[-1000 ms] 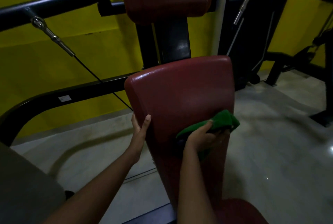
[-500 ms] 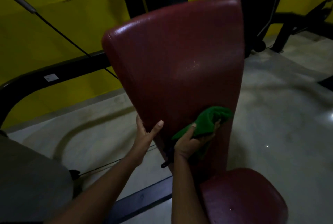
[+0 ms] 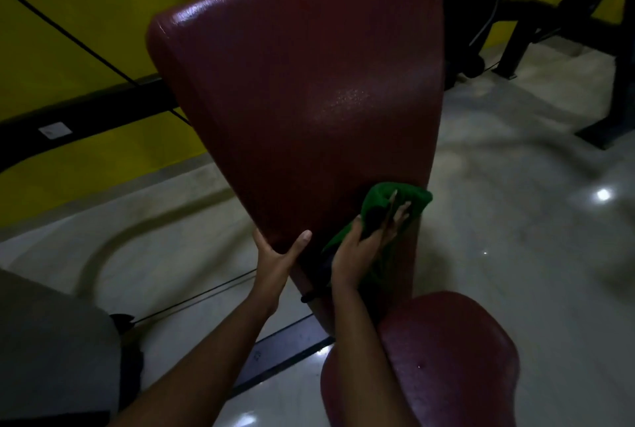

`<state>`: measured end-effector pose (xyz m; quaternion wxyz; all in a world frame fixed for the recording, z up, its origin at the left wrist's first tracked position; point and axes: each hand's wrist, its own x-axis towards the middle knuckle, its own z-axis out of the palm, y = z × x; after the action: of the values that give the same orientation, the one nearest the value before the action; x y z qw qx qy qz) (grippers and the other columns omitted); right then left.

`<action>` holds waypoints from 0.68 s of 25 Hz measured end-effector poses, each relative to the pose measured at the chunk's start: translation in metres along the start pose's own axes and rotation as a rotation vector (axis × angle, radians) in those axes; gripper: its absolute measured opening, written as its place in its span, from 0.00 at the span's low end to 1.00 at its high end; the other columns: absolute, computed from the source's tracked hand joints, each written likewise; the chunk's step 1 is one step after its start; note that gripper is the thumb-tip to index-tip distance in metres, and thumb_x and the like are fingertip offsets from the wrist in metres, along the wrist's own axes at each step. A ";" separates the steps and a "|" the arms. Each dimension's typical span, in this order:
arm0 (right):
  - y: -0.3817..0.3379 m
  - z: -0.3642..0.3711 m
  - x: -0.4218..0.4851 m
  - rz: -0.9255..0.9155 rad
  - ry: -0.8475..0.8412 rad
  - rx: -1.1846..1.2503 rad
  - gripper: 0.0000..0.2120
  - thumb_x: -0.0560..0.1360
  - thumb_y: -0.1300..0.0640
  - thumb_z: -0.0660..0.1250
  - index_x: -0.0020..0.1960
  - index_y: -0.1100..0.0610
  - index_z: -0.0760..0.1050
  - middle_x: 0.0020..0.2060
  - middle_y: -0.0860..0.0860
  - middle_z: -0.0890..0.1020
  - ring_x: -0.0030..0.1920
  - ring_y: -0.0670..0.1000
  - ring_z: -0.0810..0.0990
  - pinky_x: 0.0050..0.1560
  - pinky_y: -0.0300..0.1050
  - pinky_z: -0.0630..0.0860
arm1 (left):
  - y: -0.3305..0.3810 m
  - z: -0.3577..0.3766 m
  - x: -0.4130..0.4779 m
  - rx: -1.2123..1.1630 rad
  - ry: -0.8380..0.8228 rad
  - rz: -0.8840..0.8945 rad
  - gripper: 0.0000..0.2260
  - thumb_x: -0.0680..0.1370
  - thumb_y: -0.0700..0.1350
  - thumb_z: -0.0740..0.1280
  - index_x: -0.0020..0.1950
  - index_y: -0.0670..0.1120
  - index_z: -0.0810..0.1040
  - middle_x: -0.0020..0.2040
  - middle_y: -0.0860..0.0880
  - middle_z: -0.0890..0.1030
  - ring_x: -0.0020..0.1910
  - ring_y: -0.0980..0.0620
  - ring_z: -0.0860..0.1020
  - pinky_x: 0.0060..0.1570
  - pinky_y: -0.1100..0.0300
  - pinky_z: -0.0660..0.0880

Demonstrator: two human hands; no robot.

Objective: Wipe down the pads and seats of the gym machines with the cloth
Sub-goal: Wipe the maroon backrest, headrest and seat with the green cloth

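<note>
A dark red back pad (image 3: 309,83) of a gym machine stands upright and fills the middle of the view. My left hand (image 3: 275,258) grips its lower left edge, thumb on the front face. My right hand (image 3: 364,244) holds a green cloth (image 3: 395,199) and presses it against the pad's lower right part. Below, at the lower right, is the machine's dark red seat (image 3: 446,358), which neither hand touches.
A yellow wall (image 3: 86,31) with a black frame bar (image 3: 86,114) and a thin cable (image 3: 86,45) runs along the left. Another black machine frame (image 3: 549,31) stands at the far right. The floor (image 3: 515,220) is pale and shiny. A grey shape (image 3: 51,340) fills the lower left corner.
The view has moved closer and lower, so the seat now shows. My right hand has slid the green cloth down the pad. My left hand has shifted down the pad's left edge.
</note>
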<state>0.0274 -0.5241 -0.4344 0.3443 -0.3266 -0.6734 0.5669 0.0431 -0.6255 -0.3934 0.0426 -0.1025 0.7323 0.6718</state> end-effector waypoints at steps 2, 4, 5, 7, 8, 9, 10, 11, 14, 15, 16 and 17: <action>0.029 0.005 0.005 -0.056 0.061 -0.008 0.33 0.73 0.62 0.59 0.72 0.44 0.47 0.75 0.59 0.53 0.76 0.59 0.50 0.74 0.61 0.48 | -0.013 -0.001 0.005 -0.003 0.013 -0.018 0.36 0.72 0.46 0.70 0.74 0.53 0.53 0.59 0.59 0.69 0.55 0.63 0.71 0.51 0.68 0.69; 0.062 0.000 0.009 0.048 0.100 -0.003 0.33 0.73 0.63 0.58 0.74 0.50 0.50 0.75 0.60 0.54 0.76 0.58 0.52 0.75 0.53 0.48 | -0.027 -0.001 0.007 0.015 -0.015 -0.032 0.36 0.72 0.48 0.70 0.73 0.54 0.53 0.57 0.61 0.70 0.55 0.64 0.71 0.54 0.64 0.68; 0.077 -0.002 0.007 0.144 0.128 -0.004 0.31 0.75 0.63 0.59 0.75 0.55 0.51 0.75 0.60 0.54 0.75 0.58 0.53 0.75 0.48 0.48 | -0.034 0.001 0.005 0.014 -0.026 -0.051 0.36 0.71 0.49 0.70 0.73 0.54 0.53 0.58 0.61 0.70 0.57 0.62 0.72 0.55 0.62 0.68; 0.102 -0.006 -0.002 0.354 0.153 -0.005 0.29 0.78 0.64 0.60 0.75 0.61 0.52 0.75 0.60 0.55 0.75 0.58 0.55 0.73 0.44 0.50 | -0.046 0.002 0.001 0.008 -0.055 -0.095 0.38 0.70 0.51 0.70 0.74 0.53 0.52 0.61 0.57 0.70 0.60 0.57 0.70 0.58 0.59 0.68; 0.108 -0.007 -0.007 0.409 0.154 -0.020 0.29 0.78 0.63 0.60 0.75 0.63 0.52 0.75 0.60 0.56 0.75 0.59 0.55 0.72 0.44 0.51 | -0.047 0.003 -0.001 0.001 -0.067 -0.105 0.37 0.71 0.50 0.70 0.74 0.53 0.52 0.62 0.56 0.69 0.61 0.56 0.70 0.59 0.59 0.68; 0.112 -0.010 -0.010 0.444 0.146 -0.027 0.28 0.79 0.63 0.59 0.75 0.64 0.52 0.75 0.61 0.55 0.75 0.59 0.55 0.72 0.45 0.50 | -0.049 0.004 -0.003 -0.008 -0.067 -0.110 0.36 0.71 0.50 0.69 0.74 0.52 0.52 0.63 0.55 0.69 0.62 0.55 0.70 0.60 0.58 0.68; 0.112 -0.012 -0.011 0.469 0.133 -0.037 0.28 0.79 0.63 0.58 0.75 0.65 0.51 0.75 0.61 0.55 0.75 0.59 0.54 0.73 0.45 0.50 | -0.050 0.004 -0.003 -0.007 -0.065 -0.119 0.36 0.72 0.50 0.69 0.74 0.52 0.53 0.64 0.54 0.69 0.62 0.54 0.70 0.61 0.57 0.68; 0.109 -0.015 -0.011 0.485 0.105 -0.043 0.28 0.80 0.62 0.58 0.75 0.65 0.51 0.75 0.61 0.54 0.75 0.58 0.53 0.73 0.45 0.50 | -0.047 0.003 -0.004 -0.007 -0.062 -0.126 0.35 0.72 0.50 0.69 0.74 0.51 0.54 0.65 0.52 0.70 0.64 0.53 0.70 0.61 0.56 0.68; 0.080 -0.027 -0.012 0.597 0.022 0.050 0.26 0.81 0.58 0.55 0.76 0.57 0.49 0.75 0.58 0.57 0.74 0.58 0.58 0.73 0.51 0.57 | -0.036 -0.001 -0.013 -0.022 -0.043 -0.141 0.33 0.75 0.49 0.67 0.76 0.49 0.55 0.69 0.48 0.69 0.67 0.51 0.69 0.62 0.57 0.67; 0.068 -0.034 -0.015 0.620 -0.010 0.079 0.26 0.81 0.56 0.54 0.77 0.56 0.50 0.74 0.58 0.59 0.72 0.59 0.61 0.72 0.53 0.59 | -0.031 -0.002 -0.020 -0.045 -0.029 -0.150 0.32 0.76 0.49 0.66 0.76 0.49 0.55 0.71 0.48 0.68 0.68 0.51 0.68 0.63 0.58 0.66; 0.050 -0.045 -0.020 0.613 -0.046 0.099 0.25 0.81 0.57 0.54 0.76 0.56 0.52 0.73 0.58 0.62 0.71 0.59 0.63 0.71 0.51 0.61 | -0.026 -0.004 -0.029 -0.080 -0.003 -0.166 0.31 0.77 0.50 0.64 0.76 0.50 0.54 0.72 0.48 0.66 0.70 0.51 0.66 0.64 0.58 0.64; 0.031 -0.056 -0.025 0.587 -0.084 0.110 0.24 0.81 0.58 0.54 0.76 0.57 0.54 0.72 0.58 0.64 0.70 0.59 0.65 0.69 0.49 0.61 | -0.021 -0.008 -0.037 -0.114 0.032 -0.179 0.30 0.78 0.51 0.63 0.77 0.50 0.53 0.74 0.48 0.64 0.71 0.51 0.64 0.66 0.57 0.62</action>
<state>0.0892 -0.5099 -0.4611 0.1546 -0.4644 -0.5322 0.6907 0.0845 -0.6317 -0.4061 0.0850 -0.1807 0.6812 0.7043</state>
